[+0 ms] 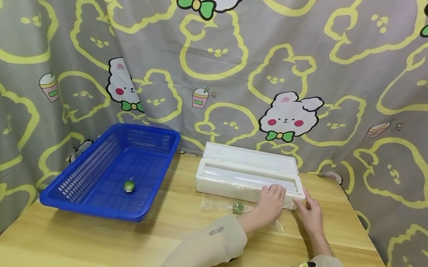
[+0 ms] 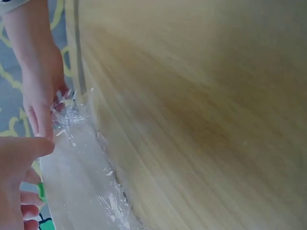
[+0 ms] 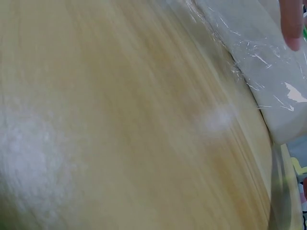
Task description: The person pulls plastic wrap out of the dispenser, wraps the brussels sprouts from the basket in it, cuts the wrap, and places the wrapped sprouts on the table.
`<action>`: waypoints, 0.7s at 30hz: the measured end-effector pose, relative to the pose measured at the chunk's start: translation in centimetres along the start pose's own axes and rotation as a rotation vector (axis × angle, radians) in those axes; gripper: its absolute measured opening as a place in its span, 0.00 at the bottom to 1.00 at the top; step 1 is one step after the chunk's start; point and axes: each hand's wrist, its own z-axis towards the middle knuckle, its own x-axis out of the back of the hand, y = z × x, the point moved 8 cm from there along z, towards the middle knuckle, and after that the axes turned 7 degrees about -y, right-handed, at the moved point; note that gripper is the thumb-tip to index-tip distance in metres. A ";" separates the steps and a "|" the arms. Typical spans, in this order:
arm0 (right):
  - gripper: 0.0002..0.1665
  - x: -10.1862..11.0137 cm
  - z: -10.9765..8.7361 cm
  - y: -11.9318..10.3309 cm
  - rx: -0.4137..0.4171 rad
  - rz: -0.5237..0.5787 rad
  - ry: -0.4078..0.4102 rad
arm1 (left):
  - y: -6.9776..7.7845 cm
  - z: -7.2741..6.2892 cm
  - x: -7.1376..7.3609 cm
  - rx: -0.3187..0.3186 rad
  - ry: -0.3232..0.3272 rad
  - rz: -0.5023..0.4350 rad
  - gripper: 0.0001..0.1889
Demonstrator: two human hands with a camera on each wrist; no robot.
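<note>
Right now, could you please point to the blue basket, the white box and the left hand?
Blue basket (image 1: 136,165), head view, bare floor
White box (image 1: 228,188), head view, front wall
Left hand (image 1: 270,206), head view, back

Blue basket (image 1: 110,173) on wood-grain table (image 1: 171,218), left side; grey rabbit-print curtain (image 1: 251,86) behind.
</note>
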 end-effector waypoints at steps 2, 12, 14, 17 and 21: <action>0.29 -0.1 0.0 0.0 0.003 0.005 0.008 | 0.0 0.0 -0.3 0.012 0.004 0.012 0.29; 0.31 -0.2 0.0 0.5 -0.071 -0.021 -0.045 | -1.5 -1.1 -1.1 0.029 -0.044 0.111 0.26; 0.31 -0.3 0.1 0.5 -0.082 -0.023 -0.057 | -3.0 -1.8 -1.7 0.065 -0.052 0.112 0.30; 0.31 -0.4 0.0 0.5 -0.096 -0.032 -0.071 | -5.7 -3.3 -2.8 0.121 -0.063 0.091 0.32; 0.31 -0.5 -0.1 0.3 -0.092 -0.036 -0.077 | -10.0 -5.6 -4.6 0.228 -0.087 0.023 0.36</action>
